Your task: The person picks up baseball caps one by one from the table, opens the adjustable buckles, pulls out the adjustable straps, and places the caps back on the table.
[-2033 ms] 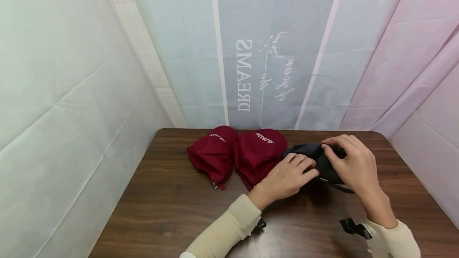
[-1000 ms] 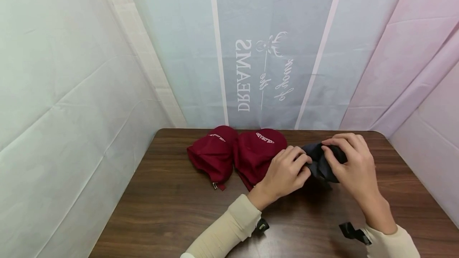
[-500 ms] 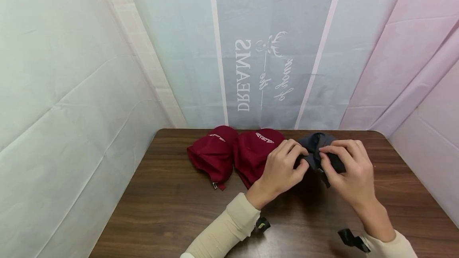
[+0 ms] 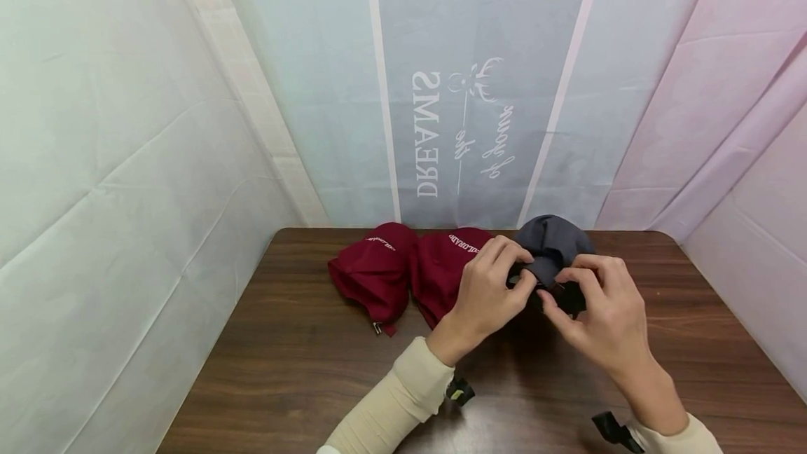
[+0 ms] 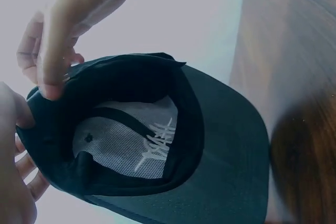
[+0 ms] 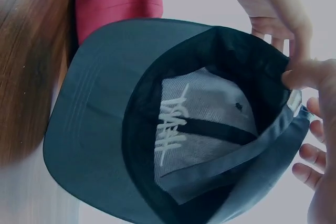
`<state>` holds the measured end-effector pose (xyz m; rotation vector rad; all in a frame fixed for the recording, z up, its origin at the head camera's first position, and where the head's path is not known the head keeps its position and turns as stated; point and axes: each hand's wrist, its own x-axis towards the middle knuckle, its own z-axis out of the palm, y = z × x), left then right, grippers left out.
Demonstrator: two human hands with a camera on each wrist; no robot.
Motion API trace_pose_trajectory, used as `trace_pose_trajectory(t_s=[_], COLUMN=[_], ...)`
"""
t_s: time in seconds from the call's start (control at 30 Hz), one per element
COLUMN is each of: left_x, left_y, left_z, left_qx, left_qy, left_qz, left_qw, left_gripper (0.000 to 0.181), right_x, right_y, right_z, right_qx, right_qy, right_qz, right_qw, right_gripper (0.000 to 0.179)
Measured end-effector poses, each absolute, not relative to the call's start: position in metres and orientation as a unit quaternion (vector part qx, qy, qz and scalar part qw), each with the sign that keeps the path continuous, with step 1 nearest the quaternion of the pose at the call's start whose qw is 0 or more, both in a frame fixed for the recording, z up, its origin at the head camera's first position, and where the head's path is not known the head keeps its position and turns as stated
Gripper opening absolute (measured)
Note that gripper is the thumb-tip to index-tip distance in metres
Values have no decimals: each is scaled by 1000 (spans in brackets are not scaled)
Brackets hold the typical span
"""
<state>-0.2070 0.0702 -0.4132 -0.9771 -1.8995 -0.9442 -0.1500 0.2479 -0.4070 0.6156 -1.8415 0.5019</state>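
A dark grey baseball cap point(image 4: 555, 237) is held over the back right of the table, its opening facing the person. The left hand point(image 4: 488, 289) pinches the cap's rear edge, beside the strap. On the other side the right hand point(image 4: 599, 310) grips the same edge; in the left wrist view its thumb lies over the inner sweatband. The cap's brim point(image 5: 231, 145) points down toward the tabletop. Inside, pale mesh lining and the back of white embroidery show in the right wrist view. A small metal buckle point(image 6: 294, 100) sits at the right thumb.
Two maroon caps with white COLORADO lettering stand side by side at the table's back edge, one on the left point(image 4: 375, 268) and one point(image 4: 438, 272) partly behind the left hand. The wood-grain table point(image 4: 302, 384) meets hanging fabric point(image 4: 473, 181) at the back.
The dark cap has been turned so its crown now stands up at the back and its opening faces the person. Both hands have shifted slightly left, and the right hand has moved down along the edge.
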Motion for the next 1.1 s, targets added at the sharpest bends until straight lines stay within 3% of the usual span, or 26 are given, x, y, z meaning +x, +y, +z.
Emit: trace_pose_trajectory(t_s=[0.67,1.1], left_x=[-207,-206], left_y=[54,38], left_z=[-404,-412], left_qx=[-383,-384], left_qy=[-733,-764], left_qz=[-398,-388], left_qw=[397,344], left_gripper=[15,13], right_x=[-153,-153], right_y=[240,238], right_z=[-400,-408], right_qx=[224,246], right_qy=[-745,-772], right_qz=[212,253], right_qw=[592,529], right_gripper=[24,34])
